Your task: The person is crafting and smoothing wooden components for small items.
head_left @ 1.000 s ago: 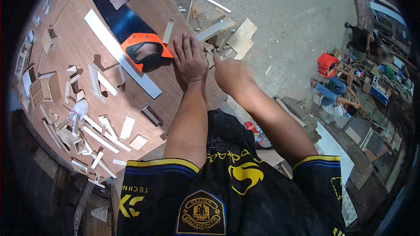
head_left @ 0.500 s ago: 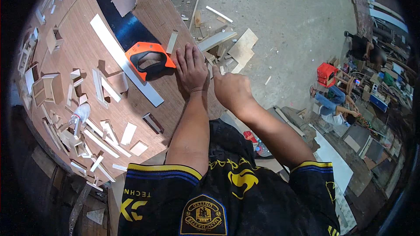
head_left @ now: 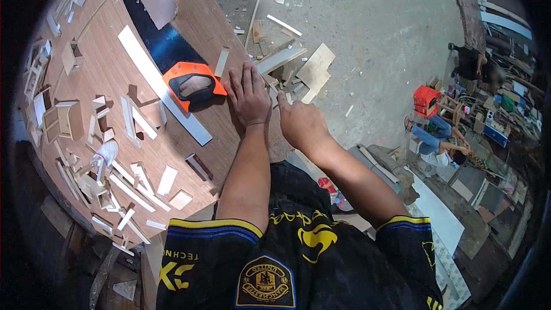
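Note:
My left hand (head_left: 251, 96) lies palm down on the brown wooden tabletop (head_left: 189, 17), fingers stretched out, close to its right edge. Just left of its fingertips is the orange and black handle of a handsaw (head_left: 195, 85), whose dark blade points to the far left. Under the saw handle runs a long white strip (head_left: 162, 83). A short pale strip (head_left: 221, 63) lies beyond the left fingers. My right hand (head_left: 306, 126) is at the table's edge, curled, with one finger pointing forward. Whatever its curled fingers may hold is hidden beneath it.
Small box-like wooden pieces (head_left: 64, 120) and loose strips (head_left: 133, 192) cover the table's left side, around a clear plastic bottle (head_left: 107, 152). Wood offcuts (head_left: 315, 70) litter the concrete floor (head_left: 373, 34). Farther right are a red crate (head_left: 426, 100) and a seated person (head_left: 439, 140).

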Demonstrator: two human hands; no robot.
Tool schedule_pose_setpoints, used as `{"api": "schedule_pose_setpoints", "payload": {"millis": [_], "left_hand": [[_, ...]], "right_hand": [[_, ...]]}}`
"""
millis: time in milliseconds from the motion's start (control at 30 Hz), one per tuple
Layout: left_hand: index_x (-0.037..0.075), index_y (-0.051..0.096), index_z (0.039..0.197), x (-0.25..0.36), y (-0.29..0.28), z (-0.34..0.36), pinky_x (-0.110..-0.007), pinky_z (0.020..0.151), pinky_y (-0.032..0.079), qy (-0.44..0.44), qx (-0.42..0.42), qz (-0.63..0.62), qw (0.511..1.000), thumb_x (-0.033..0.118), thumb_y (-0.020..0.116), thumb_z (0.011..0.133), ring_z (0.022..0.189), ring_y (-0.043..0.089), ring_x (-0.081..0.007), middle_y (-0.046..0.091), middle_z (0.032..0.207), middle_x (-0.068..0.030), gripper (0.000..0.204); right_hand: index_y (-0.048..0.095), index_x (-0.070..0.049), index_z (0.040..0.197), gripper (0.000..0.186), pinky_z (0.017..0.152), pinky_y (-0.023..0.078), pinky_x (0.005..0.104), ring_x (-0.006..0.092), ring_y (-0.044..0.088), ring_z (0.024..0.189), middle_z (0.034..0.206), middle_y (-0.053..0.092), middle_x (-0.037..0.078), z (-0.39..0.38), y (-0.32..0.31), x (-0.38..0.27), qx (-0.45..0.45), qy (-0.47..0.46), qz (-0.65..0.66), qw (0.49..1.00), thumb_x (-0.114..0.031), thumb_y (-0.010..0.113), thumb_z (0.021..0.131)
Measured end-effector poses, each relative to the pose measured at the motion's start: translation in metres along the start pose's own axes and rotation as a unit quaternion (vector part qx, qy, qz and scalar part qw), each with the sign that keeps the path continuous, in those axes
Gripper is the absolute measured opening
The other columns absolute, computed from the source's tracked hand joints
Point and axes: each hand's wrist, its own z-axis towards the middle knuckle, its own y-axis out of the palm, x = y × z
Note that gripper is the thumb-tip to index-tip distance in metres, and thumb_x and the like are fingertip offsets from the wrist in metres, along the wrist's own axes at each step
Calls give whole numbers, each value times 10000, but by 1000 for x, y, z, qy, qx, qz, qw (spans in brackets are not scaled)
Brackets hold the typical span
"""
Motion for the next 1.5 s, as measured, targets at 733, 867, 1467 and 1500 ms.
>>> {"api": "schedule_pose_setpoints", "payload": {"millis": [733, 867, 1467, 1500], "left_hand": [[123, 587, 1307, -5, 8, -3, -578, 1141, 193, 5, 27, 24, 999, 226, 510, 910, 1410, 329, -363, 475, 1464, -10, 418], [135, 584, 1310, -9, 11, 2, -585, 1140, 194, 24, 25, 70, 997, 271, 516, 912, 1414, 321, -363, 472, 1466, -16, 426], [129, 526, 1371, -5, 11, -1, -583, 1151, 170, 11, -17, 67, 998, 375, 513, 896, 1421, 297, -365, 388, 1526, -2, 534], [129, 526, 1371, -5, 8, -3, -583, 1151, 170, 10, -20, 66, 998, 375, 513, 896, 1421, 297, -365, 388, 1526, -2, 534]], "right_hand": [[555, -33, 1230, 344, 603, 561, 469, 373, 702, 698, 771, 693, 203, 25, 3, -10, -45, 29, -11, 998, -142, 433, 927], [566, -46, 1194, 320, 553, 554, 447, 335, 704, 656, 745, 694, 184, 26, 7, -4, -30, 25, -20, 999, -127, 474, 898], [532, -66, 1255, 374, 566, 557, 450, 361, 696, 648, 722, 685, 189, 26, 22, -10, -12, 50, -5, 999, -153, 484, 894], [515, -64, 1296, 412, 575, 558, 456, 370, 694, 654, 728, 686, 192, 24, 23, -13, -6, 56, -5, 998, -150, 481, 895]]}}
